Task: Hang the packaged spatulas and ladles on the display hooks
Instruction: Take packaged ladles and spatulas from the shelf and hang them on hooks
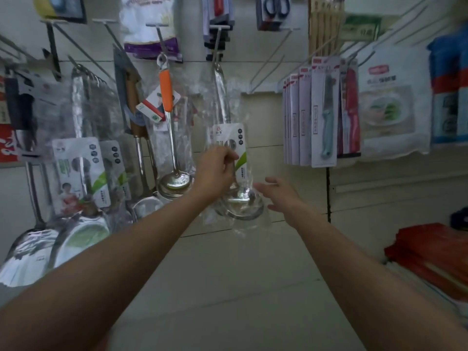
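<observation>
- A pale shop display wall [266,122] carries rows of wire display hooks [268,64], most of them loaded with kitchen goods.
- The packaged ladle [229,158], steel and sealed in a clear plastic sleeve with a white-and-green label card, hangs from a centre hook, its bowl at the bottom.
- The left hand [215,173] has its fingers curled on the ladle's handle just below the label card, clamped on it through the sleeve.
- The right hand [281,196] reaches in beside the ladle's bowl with fingers spread and straight, holding nothing; whether the fingertips touch the sleeve cannot be told.
- Just left hangs an orange-handled ladle [168,122] with a tag.
- Further left hang packaged spatulas [81,158] with similar green-and-white cards, the print too blurred to read.
- To the right hang carded knives [325,112]; the red header reads "KNIFE".
- At far right red packets [428,254] lie on a shelf.
</observation>
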